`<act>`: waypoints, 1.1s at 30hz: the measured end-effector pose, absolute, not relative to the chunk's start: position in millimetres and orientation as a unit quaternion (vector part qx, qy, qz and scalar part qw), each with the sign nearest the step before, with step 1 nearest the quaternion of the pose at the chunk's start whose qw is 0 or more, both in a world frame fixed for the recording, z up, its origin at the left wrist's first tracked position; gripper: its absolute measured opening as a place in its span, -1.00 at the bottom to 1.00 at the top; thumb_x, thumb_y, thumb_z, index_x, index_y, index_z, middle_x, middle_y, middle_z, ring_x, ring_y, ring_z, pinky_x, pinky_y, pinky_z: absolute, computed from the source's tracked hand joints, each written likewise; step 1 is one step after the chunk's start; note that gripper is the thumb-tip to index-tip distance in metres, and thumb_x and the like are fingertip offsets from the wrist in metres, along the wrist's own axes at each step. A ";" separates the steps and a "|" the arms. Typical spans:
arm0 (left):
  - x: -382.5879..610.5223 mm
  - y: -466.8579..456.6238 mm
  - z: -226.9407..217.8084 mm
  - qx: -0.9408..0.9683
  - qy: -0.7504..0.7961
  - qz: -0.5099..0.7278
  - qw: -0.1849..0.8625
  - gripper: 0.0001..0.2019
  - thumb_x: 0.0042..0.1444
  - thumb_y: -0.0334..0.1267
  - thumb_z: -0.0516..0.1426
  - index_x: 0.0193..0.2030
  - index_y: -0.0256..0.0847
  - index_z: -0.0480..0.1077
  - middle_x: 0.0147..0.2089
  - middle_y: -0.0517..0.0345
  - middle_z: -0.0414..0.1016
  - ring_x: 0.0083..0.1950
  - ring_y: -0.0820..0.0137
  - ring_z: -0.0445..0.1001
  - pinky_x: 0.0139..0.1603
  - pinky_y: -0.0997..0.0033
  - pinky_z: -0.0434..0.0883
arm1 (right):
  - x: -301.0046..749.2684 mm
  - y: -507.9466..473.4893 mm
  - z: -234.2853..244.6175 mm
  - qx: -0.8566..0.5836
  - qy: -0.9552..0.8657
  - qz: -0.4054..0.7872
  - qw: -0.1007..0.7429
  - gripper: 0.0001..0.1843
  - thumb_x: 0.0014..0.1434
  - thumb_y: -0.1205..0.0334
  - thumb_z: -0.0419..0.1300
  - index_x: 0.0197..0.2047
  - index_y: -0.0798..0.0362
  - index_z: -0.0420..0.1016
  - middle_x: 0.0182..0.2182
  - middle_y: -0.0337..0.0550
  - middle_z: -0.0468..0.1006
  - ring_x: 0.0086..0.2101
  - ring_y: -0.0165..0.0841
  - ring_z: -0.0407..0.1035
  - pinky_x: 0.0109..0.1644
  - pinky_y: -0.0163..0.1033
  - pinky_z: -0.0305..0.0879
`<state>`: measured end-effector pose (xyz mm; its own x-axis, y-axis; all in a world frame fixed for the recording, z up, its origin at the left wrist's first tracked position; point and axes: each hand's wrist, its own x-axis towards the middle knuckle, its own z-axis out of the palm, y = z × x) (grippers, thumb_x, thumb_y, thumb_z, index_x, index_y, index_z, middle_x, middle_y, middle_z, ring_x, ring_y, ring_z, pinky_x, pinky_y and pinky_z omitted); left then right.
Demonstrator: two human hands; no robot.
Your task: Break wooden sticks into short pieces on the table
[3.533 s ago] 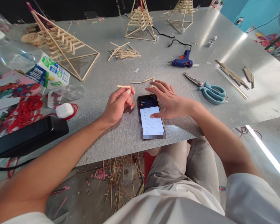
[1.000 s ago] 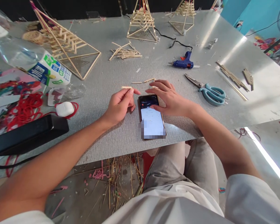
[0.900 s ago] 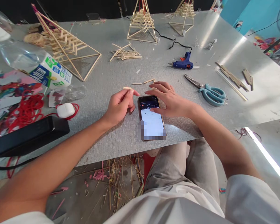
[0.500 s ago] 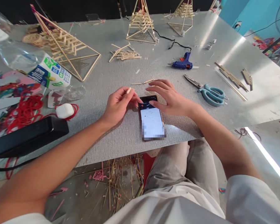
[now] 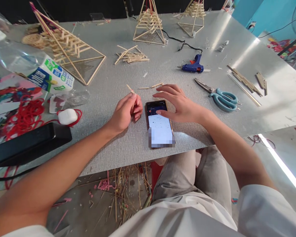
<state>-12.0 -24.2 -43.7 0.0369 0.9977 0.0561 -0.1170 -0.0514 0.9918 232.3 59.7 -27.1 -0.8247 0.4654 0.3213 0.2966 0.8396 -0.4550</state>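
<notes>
My left hand is closed, pinching a short wooden stick between thumb and forefinger; the stick points up and away. To its right a smartphone lies face up near the table's front edge with its screen lit. My right hand has its fingers spread over the phone's upper right, the thumb over the screen; whether the thumb touches the glass I cannot tell. Just beyond the hands lie two short sticks, one of them a stick lying flat. A pile of wooden sticks rests farther back.
Stick pyramids stand behind, the nearest pyramid at left. A blue glue gun and scissors lie at right, near flat wooden strips. At left are a plastic bottle, red cord, a white case and a black device.
My left hand has drawn back left from the phone and its fingers have curled in. The stick in it has swung from pointing at the camera to pointing away. The right hand barely moved.
</notes>
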 end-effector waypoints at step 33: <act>-12.9 -17.1 -50.1 0.461 0.492 0.609 0.417 -0.53 0.16 -0.03 0.46 0.15 -0.13 0.59 -0.17 0.07 0.76 -0.30 0.43 0.67 -0.27 0.43 0.61 | 231.7 59.6 -34.4 -0.220 -0.943 0.182 0.172 -0.24 0.28 -0.07 0.44 0.45 -0.11 0.39 0.49 0.14 0.29 0.51 0.13 0.01 0.55 0.45 0.09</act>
<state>-12.9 -17.1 -50.1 -0.2274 0.9621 0.1506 -0.0555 -0.1672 0.9844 231.7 59.6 -34.4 -0.8437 0.4784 0.2437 0.3530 0.8363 -0.4196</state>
